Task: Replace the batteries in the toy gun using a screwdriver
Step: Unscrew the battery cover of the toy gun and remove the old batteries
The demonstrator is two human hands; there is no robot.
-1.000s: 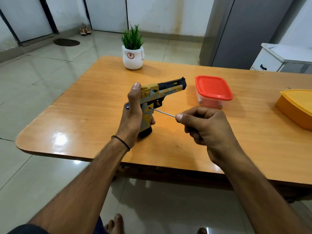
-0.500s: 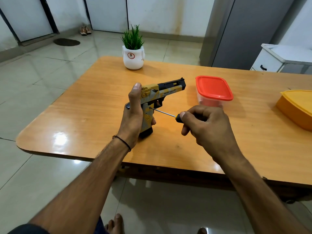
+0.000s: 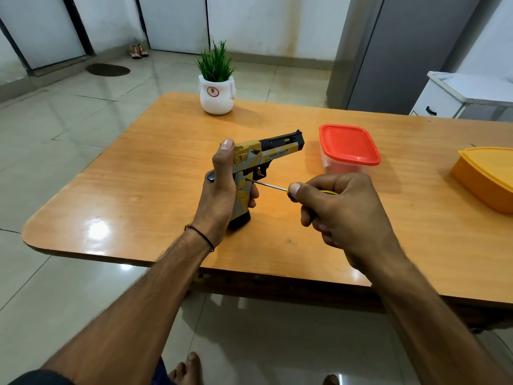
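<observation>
Head view, looking down over both forearms at a table [image 3: 155, 173]. The left hand [image 3: 219, 198] holds the gun [image 3: 251, 168] upright with its butt resting on the table top and the muzzle pointing right; the thumb lies up the rear of the slide, and the fingers wrap the grip from the far side, their tips showing at its front edge. The right hand [image 3: 341, 209] has its fingers curled tight round the handle of the screwdriver [image 3: 270, 186] (only a sliver of yellow and black handle shows past the thumb). The thin shaft runs left and slightly up, and its tip meets the side of the grip just below the trigger guard, presumably at a screw, though the screw head is too small to make out.

Step in hand, as judged: undoing the screw of the battery cover, which appears to be on. No batteries are visible.

The next move calls for steady pressure along the shaft while the right hand turns, with the left hand bracing the gun against the table so that the tip does not slip out.

Beyond the gun, well apart from it, stand a red-lidded box [image 3: 348, 147], a yellow box [image 3: 483, 176] and a potted plant [image 3: 216, 87].
</observation>
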